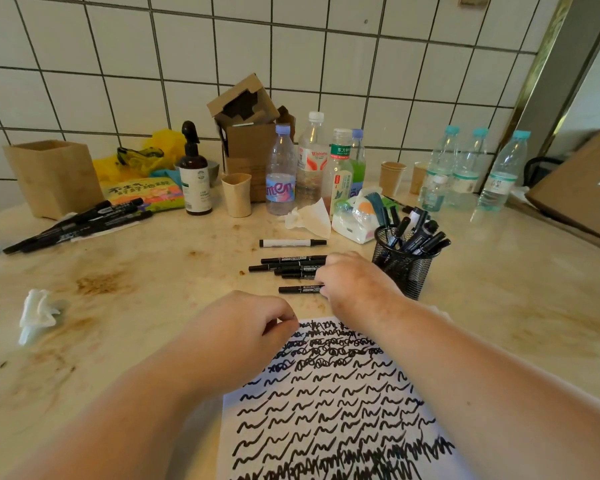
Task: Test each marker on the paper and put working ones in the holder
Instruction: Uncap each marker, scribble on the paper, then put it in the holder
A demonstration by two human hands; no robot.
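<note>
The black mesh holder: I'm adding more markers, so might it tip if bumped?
The black wire-mesh holder probably feels light, being open mesh. Its black markers lean rightward above the rim, so a nudge there might tip it. The glossy beige countertop may let it slide.

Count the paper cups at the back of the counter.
2 for sure: one brown paper cup right of the green-drink bottle, another partly hidden behind the clear water bottles. More could be hidden there.

Stained counter (125, 299) — scribbled paper (329, 403), loose markers (288, 265), mesh holder (404, 268), bottles (280, 171).
</note>
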